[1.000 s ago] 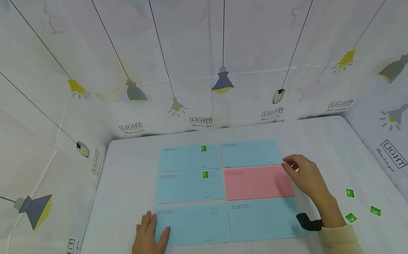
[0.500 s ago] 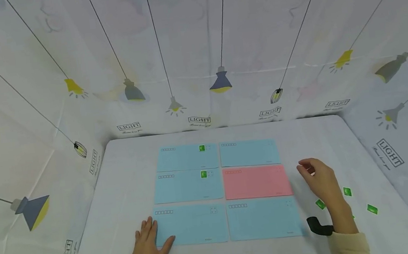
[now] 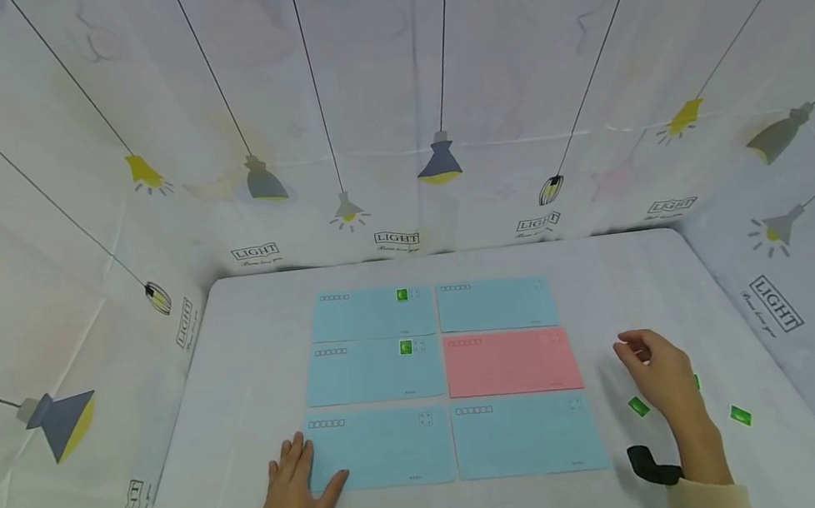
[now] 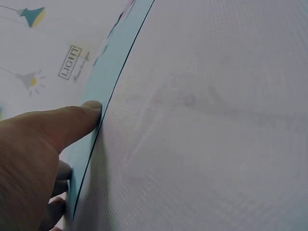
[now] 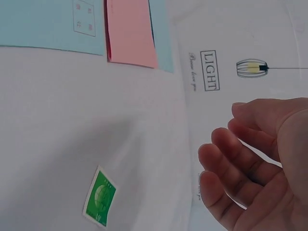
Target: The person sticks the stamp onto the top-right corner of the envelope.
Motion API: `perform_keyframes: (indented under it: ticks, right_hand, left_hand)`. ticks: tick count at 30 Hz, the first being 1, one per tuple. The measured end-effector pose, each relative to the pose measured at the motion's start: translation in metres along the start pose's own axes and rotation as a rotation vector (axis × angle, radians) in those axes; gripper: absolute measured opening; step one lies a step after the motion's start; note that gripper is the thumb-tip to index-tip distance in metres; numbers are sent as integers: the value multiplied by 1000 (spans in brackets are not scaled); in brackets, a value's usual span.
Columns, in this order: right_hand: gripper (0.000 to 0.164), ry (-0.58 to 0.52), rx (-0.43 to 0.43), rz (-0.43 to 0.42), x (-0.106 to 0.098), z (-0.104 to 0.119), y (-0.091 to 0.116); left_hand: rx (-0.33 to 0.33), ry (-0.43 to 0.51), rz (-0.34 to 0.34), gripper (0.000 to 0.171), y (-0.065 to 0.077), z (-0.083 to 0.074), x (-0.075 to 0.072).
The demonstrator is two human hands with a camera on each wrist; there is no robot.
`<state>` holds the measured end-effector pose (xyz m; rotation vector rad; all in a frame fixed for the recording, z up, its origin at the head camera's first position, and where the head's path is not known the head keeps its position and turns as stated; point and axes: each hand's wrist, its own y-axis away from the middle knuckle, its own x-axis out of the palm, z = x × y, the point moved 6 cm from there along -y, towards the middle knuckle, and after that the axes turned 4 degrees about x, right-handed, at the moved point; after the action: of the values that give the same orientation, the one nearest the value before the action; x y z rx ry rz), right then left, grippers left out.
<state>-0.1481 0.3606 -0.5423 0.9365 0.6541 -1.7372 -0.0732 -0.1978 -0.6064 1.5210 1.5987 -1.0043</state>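
Blue envelopes [image 3: 370, 319], five in number, are lying with one pink envelope [image 3: 512, 363] in two columns on the white worktop [image 3: 254, 338], about its middle and up toward its back edge. As far as I can judge, the work is about one third done: the back and middle envelopes of the left column are each carrying a green postage stamp [image 3: 406, 347] near their right end, while the other four, the pink one among them, are showing no stamp. On the worktop's right part, loose stamps [image 3: 639, 406] are waiting; two are lying in plain view, and one is peeping out, partly covered, behind the right hand [image 3: 662, 372]. This hand is hanging above the worktop with fingers loosely bent, and I am seeing nothing between them. The left hand [image 3: 294, 485] is resting at the left edge of the front left envelope, fingers extended, gripping nothing.

Compared with one second ago, the right hand is now hanging farther right, well apart from the pink envelope's right edge. One loose stamp is now showing left of the forearm; another, visible then, is being hidden, probably by the forearm. The envelopes and their stamps are lying as before.
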Motion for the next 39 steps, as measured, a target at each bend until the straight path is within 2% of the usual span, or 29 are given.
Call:
perform_keyframes:
  ticks: [9,14,20,29,39]
  right_hand:
    - [37,17,62,48,6,-22,13]
    - [38,20,71,84,11,-30,17]
    - [39,47,133,167,20,-42,18]
    - [52,106,145,293,30,-60,17]
    - [49,108,170,315,32,-61,17]
  left_hand:
    - [-37,46,-24,82,0,1,1]
    - [-54,58,-13,84,0,3,3]
    - [-66,79,10,85,-2,3,3]
    - [-42,84,77,98,-1,4,2]
    - [-28,86,101,110,1,5,3]
